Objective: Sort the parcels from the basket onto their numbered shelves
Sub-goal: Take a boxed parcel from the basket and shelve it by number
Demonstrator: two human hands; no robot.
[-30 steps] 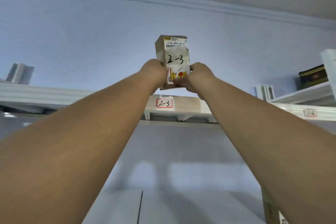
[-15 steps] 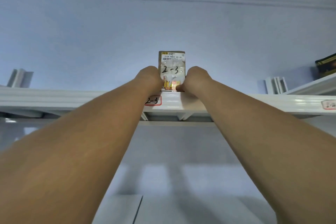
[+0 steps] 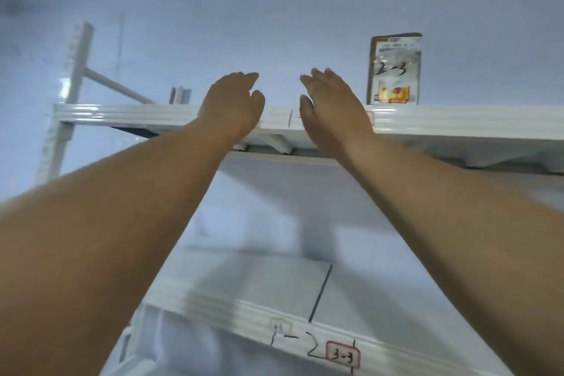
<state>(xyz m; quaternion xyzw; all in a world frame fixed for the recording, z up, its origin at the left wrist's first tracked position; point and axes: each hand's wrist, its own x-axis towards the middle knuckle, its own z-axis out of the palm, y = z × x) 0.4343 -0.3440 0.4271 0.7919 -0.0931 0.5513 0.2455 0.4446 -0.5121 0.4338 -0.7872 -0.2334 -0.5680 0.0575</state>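
A small cardboard parcel marked "2-3" stands upright on the white top shelf, at the upper right. My left hand and my right hand are raised side by side in front of the shelf's front edge, left of the parcel. Both hands are empty, with fingers loosely spread. My right hand hides most of the red-framed shelf label under the parcel.
A lower white shelf runs below, with a red-framed label "3-3" and handwritten marks on its front edge. A white upright post with a diagonal brace stands at the left. A pale wall is behind.
Both hands let go of the parcel, which now stands alone on the top shelf. The hands have drawn back and opened, and the view has swung left and down.
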